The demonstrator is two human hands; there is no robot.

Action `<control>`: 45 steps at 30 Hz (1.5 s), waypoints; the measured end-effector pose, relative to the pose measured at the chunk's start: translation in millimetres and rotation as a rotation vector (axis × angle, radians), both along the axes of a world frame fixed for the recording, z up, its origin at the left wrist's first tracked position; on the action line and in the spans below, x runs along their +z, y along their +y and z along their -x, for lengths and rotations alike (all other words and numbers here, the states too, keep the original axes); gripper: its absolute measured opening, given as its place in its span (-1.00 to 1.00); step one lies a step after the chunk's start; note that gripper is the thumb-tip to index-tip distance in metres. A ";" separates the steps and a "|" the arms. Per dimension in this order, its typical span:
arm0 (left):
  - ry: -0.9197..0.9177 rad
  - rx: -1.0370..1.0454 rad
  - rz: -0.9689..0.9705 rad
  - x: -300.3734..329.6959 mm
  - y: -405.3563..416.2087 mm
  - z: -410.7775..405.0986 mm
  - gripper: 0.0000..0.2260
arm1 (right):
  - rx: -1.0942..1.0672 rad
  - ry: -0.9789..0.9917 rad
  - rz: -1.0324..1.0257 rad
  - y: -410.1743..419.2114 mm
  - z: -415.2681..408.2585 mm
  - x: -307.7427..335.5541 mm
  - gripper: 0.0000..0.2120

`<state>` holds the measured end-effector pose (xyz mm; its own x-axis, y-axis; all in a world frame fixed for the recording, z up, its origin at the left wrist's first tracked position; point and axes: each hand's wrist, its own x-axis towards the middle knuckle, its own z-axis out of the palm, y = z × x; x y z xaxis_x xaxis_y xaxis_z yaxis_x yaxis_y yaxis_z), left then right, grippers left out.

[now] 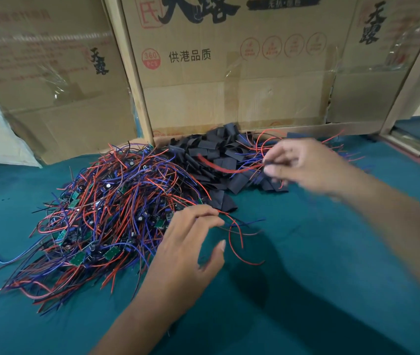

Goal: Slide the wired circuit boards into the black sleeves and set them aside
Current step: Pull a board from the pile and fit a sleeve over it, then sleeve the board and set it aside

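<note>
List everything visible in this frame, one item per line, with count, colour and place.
wired circuit boards: a large tangled pile, green boards with red, blue and black wires, left on the cloth
black sleeves: a heap, black, against the middle box
green cloth: one, teal, covering the table
cardboard boxes: about three, brown, upright behind the piles
left hand: at the wire pile's edge, touching loose wires
right hand: blurred, pinching wires over the sleeves

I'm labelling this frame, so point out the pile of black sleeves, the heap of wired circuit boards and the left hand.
pile of black sleeves (219, 160): head view, on a flat sleeve near the pile's middle.
heap of wired circuit boards (106, 213): head view, on the tangled wires at its centre.
left hand (191, 242): head view, on the back of the hand.
</note>
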<state>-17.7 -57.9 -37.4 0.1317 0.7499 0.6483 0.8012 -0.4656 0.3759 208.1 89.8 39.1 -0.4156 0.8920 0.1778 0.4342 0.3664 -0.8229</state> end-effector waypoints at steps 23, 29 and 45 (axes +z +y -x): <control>0.113 -0.121 0.178 -15.2 6.4 1.9 -0.85 | -0.505 -1.045 -0.587 127.7 -0.4 -16.8 -0.56; 0.113 -0.127 0.214 -17.7 8.3 2.6 -0.86 | 0.083 -0.637 -0.336 56.0 78.5 -0.8 -0.52; 0.257 -0.340 0.326 -12.2 0.4 6.6 -0.65 | 0.289 -0.755 -0.512 -40.6 199.6 -62.9 -0.65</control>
<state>-24.3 -57.5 -49.5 0.5262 0.7943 0.3036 0.7108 -0.6068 0.3557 8.5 49.2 -23.8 -0.7724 0.6249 0.1132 0.6208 0.7806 -0.0730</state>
